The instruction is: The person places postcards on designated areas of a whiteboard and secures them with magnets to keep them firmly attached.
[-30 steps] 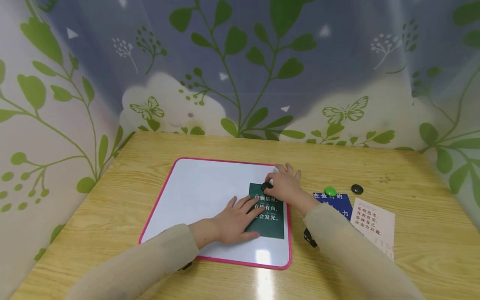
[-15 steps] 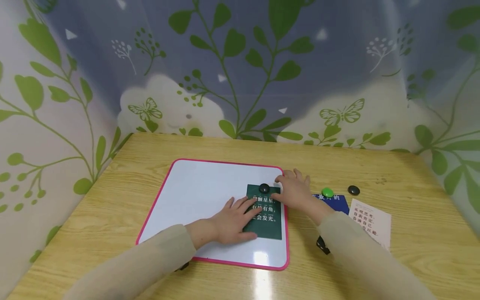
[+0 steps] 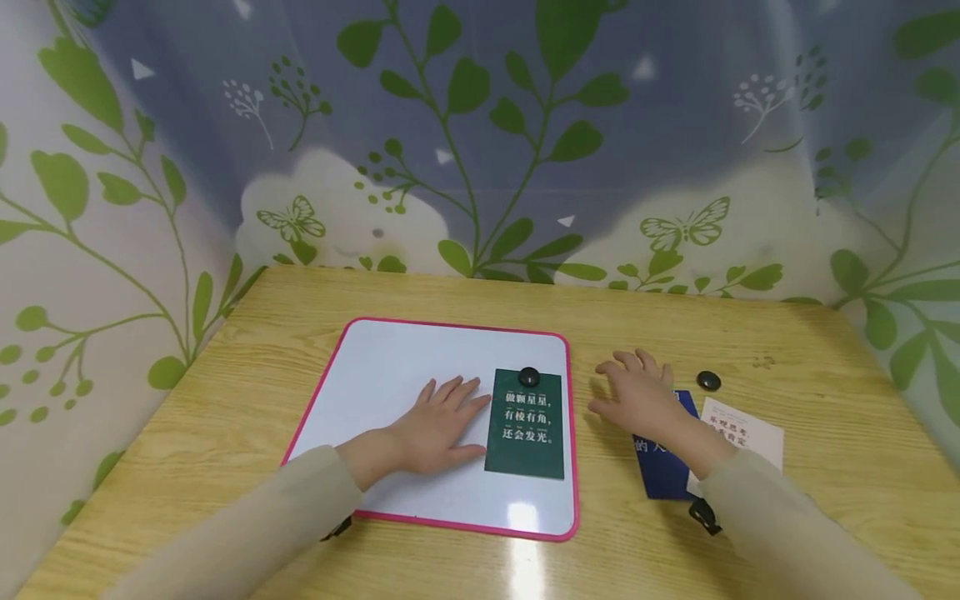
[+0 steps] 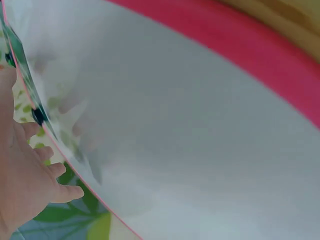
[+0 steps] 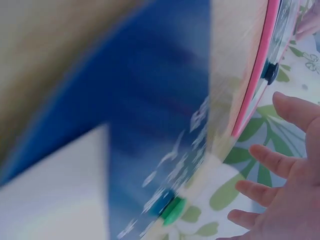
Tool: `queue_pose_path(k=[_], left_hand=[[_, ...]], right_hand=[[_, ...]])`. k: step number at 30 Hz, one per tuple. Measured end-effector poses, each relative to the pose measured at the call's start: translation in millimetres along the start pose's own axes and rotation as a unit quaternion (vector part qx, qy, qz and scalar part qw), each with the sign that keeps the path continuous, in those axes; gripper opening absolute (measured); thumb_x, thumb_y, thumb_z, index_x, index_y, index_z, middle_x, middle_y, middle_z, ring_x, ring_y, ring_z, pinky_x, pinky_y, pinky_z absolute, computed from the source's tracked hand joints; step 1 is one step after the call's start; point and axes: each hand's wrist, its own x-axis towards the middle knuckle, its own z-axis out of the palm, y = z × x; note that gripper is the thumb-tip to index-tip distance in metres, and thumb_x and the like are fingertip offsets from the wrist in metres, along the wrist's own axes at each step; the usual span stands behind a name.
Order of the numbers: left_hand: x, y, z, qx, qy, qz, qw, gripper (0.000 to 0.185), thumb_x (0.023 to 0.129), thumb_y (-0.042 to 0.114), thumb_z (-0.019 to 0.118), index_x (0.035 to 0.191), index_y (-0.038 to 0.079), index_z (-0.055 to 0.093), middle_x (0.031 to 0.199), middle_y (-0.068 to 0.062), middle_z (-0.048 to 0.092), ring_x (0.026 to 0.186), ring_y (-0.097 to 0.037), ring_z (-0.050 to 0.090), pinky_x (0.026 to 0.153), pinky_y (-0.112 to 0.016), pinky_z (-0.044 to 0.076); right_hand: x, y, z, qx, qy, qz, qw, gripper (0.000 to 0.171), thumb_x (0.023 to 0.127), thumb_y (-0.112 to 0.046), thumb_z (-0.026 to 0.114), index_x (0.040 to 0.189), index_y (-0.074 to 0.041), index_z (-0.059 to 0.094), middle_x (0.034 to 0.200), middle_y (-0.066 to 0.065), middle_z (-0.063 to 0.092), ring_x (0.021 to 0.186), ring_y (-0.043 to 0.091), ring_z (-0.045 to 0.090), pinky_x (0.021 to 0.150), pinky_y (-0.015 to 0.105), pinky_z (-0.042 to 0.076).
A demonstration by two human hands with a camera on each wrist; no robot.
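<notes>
A pink-framed whiteboard (image 3: 390, 367) lies on the wooden table. A dark green card (image 3: 525, 433) with white characters is pinned to it by a black round magnet (image 3: 528, 376). My left hand (image 3: 435, 425) lies flat and open on the board, just left of the green card. My right hand (image 3: 637, 392) hovers open over a blue card (image 3: 663, 471) to the right of the board. The right wrist view shows that blue card (image 5: 165, 125) and a green magnet (image 5: 172, 212) on it near my fingers (image 5: 265, 160).
A white card (image 3: 742, 437) with dark characters partly overlaps the blue card. A second black magnet (image 3: 708, 381) sits on the table (image 3: 840, 433) beyond them. Leaf-patterned sheets wall in the table at the back and sides.
My right hand left the black magnet on the green card and moved right, over the blue card. My left hand slid left off the green card onto bare whiteboard.
</notes>
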Motion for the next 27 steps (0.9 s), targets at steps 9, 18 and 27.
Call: queue_pose_path(k=[9, 18, 27], left_hand=[[-21.2, -34.9, -4.2, 0.002, 0.044, -0.035, 0.9984, 0.068, 0.092, 0.045, 0.052, 0.145, 0.008, 0.033, 0.153, -0.017, 0.024, 0.141, -0.04, 0.02, 0.109, -0.065, 0.014], [-41.6, -61.1, -2.7, 0.014, 0.07, -0.066, 0.9952, 0.067, 0.092, 0.044, 0.053, 0.143, 0.004, 0.035, 0.151, -0.021, 0.027, 0.139, -0.044, 0.023, 0.106, -0.068, 0.017], [-60.1, -85.4, -7.7, 0.02, 0.095, -0.113, 0.9889, 0.067, 0.091, 0.041, 0.055, 0.141, 0.001, 0.036, 0.149, -0.025, 0.029, 0.136, -0.048, 0.024, 0.104, -0.07, 0.018]], right_hand=[[-27.0, 27.1, -5.8, -0.015, -0.007, 0.006, 1.0, 0.051, 0.084, -0.032, 0.067, 0.125, -0.004, 0.054, 0.138, 0.03, 0.037, 0.13, 0.056, 0.02, 0.096, 0.079, 0.011], [-50.1, 52.5, -5.5, -0.027, -0.003, 0.02, 0.999, 0.055, 0.079, -0.034, 0.071, 0.123, -0.003, 0.056, 0.133, 0.032, 0.042, 0.126, 0.059, 0.024, 0.091, 0.079, 0.017], [-66.2, 78.0, -13.8, -0.019, -0.031, 0.058, 0.998, 0.067, 0.076, -0.038, 0.072, 0.126, 0.0, 0.051, 0.135, 0.034, 0.035, 0.122, 0.059, 0.024, 0.088, 0.078, 0.016]])
